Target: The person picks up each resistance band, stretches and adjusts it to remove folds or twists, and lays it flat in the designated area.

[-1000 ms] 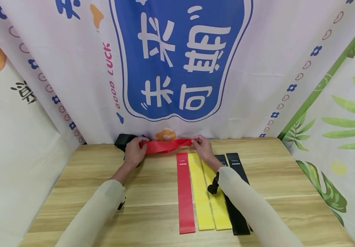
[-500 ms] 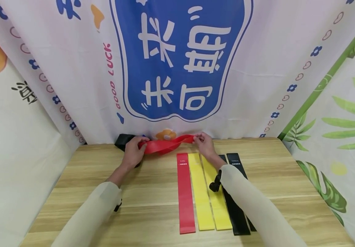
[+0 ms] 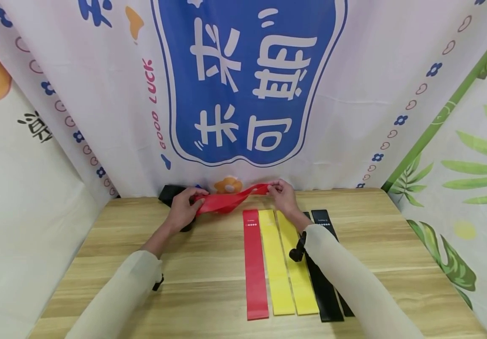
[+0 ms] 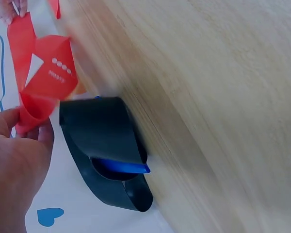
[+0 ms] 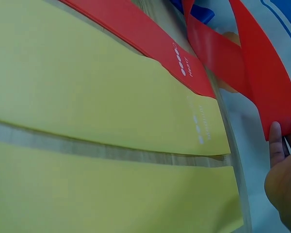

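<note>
A red resistance band [image 3: 226, 201], a twisted loop, stretches between both hands over the back of the table. My left hand [image 3: 183, 207] pinches its left end between thumb and fingers. At the other end my right hand [image 3: 283, 195] pinches the band with its fingertips. White dots and lettering show on the loop in the left wrist view. Below the left hand there, a black band [image 4: 104, 131] lies curled, with a blue band [image 4: 121, 166] showing inside it.
Side by side on the wooden table [image 3: 209, 263] lie a flat red band [image 3: 256, 268], two yellow bands [image 3: 278, 268] and black bands [image 3: 327, 296], partly under the right sleeve. A printed curtain [image 3: 345, 141] hangs along the table's back edge.
The right hand has moved slightly right and up with its end of the red band. The band's twist has shifted, and the left forearm has swung slightly left.
</note>
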Motion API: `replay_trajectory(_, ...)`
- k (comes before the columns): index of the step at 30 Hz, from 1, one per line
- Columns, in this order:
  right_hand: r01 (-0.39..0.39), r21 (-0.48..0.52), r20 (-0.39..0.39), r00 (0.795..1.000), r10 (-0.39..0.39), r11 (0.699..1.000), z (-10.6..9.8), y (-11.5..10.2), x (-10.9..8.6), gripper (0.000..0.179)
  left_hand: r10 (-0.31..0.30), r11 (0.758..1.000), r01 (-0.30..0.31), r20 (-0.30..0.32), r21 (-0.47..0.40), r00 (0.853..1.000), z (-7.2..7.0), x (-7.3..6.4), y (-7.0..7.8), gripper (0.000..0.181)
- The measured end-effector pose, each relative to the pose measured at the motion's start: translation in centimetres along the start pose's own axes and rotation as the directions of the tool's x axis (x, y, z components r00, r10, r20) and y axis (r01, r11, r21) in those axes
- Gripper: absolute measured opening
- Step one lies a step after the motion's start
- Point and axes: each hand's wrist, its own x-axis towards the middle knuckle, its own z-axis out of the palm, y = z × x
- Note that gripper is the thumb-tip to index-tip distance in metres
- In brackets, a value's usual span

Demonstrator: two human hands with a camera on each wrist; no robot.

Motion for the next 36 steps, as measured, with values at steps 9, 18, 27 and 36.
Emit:
replay_trajectory(9,-0.018,-0.019,-0.018,1.0,0.018,1.0,-0.3,-0.3,-0.1,0.014,-0.138,0.987,0.146,0.12,-0.062,0.983,-0.2,-0.6,0.4,0.03)
replay_trajectory(18,-0.023,-0.022,-0.029,0.999,0.022,0.999,-0.2,0.0,-0.1,0.013,-0.194,0.965,0.222,0.185,-0.139,0.963,-0.1,-0.8,1.0,0.022)
replay_trajectory(27,-0.015,0.005,-0.04,0.999,0.015,1.0,-0.2,0.2,0.0,0.013,-0.263,0.942,0.304,0.251,-0.14,0.932,-0.3,-1.0,2.1,0.028)
replay_trajectory(36,-0.027,0.008,-0.04,0.999,0.027,1.0,-0.3,0.3,0.0,0.014,-0.187,0.938,0.263,0.309,-0.226,0.932,-0.4,-1.3,2.6,0.059)
